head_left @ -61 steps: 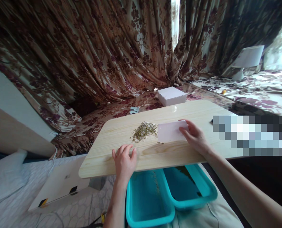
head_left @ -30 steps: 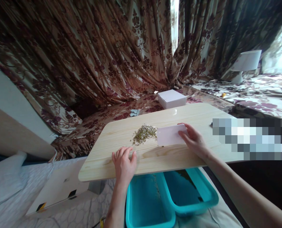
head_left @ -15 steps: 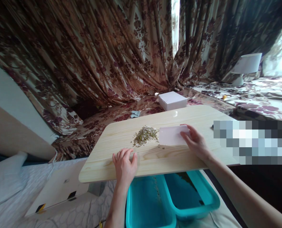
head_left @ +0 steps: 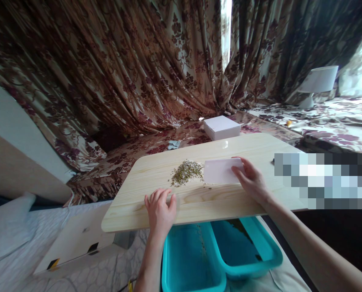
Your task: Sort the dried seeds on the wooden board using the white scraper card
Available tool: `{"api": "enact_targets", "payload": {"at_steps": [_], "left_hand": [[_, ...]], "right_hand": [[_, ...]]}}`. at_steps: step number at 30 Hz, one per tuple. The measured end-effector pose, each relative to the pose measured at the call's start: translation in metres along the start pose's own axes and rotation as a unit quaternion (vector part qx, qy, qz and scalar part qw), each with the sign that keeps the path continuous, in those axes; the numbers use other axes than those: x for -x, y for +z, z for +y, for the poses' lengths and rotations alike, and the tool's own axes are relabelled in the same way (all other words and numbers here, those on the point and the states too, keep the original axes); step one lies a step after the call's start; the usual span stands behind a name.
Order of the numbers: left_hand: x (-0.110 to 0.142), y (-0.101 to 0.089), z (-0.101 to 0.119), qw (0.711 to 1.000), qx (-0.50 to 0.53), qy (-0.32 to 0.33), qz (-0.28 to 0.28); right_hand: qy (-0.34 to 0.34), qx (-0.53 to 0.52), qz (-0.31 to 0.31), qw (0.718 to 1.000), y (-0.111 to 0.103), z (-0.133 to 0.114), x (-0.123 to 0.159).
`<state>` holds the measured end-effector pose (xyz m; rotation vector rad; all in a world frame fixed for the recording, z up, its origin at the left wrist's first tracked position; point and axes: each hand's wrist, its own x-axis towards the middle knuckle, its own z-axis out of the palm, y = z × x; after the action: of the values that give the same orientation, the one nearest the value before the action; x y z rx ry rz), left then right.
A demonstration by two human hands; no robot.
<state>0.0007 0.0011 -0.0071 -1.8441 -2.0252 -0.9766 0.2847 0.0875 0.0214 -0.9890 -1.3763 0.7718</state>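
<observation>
A loose pile of small green, brown and whitish grains [head_left: 185,173] lies on the pale wooden tabletop [head_left: 132,194]. To its right, my right hand [head_left: 249,177] grips the right end of a flat white card [head_left: 219,171], thumb on top and the other fingers behind it. The card's left edge reaches the pile's right side. My left hand [head_left: 160,207] rests on the table near its front edge, fingers spread and holding nothing. It is just in front of the grains, apart from them. A few stray grains lie in front of the card.
Below the table's front edge stand a turquoise left bin [head_left: 193,259] and a turquoise right bin [head_left: 244,269] with dark contents along one side. A white box [head_left: 222,129] sits behind the table, a lamp [head_left: 321,79] at the far right. A large carton [head_left: 74,239] lies at left.
</observation>
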Motion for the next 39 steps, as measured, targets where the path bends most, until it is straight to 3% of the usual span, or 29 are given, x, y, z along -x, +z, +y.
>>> {"api": "enact_targets", "payload": {"at_steps": [17, 25, 39], "left_hand": [[0.0, 0.0, 0.001, 1.0, 0.002, -0.007, -0.006], [0.0, 0.0, -0.001, 1.0, 0.005, -0.004, -0.001], [-0.002, 0.01, -0.014, 1.0, -0.013, 0.016, 0.001]], "right_hand": [[0.006, -0.013, -0.002, 1.0, -0.001, -0.004, 0.004], [0.023, 0.008, 0.084, 0.996, -0.01, -0.006, 0.001], [0.025, 0.019, 0.077, 0.997, -0.011, -0.001, -0.001]]}}
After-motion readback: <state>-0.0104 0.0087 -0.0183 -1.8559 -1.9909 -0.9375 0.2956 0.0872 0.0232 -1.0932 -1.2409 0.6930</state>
